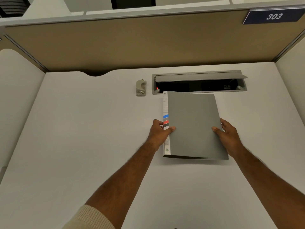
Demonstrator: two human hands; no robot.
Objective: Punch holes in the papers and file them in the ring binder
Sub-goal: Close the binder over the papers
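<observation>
A closed grey ring binder (193,123) with a white spine label striped blue and red is held just above the white desk (92,129), right of centre. My left hand (159,132) grips its spine edge, thumb on the cover. At the opposite edge my right hand (228,134) grips the cover, thumb on top. A small grey hole punch (141,88) stands on the desk beyond the binder's far left corner, apart from both hands. No loose papers are visible.
An open cable tray (199,83) with a raised grey lid is sunk into the desk right behind the binder. A tan partition wall (132,45) closes the back, with side panels left and right. A sign reading 303 (274,16) hangs top right.
</observation>
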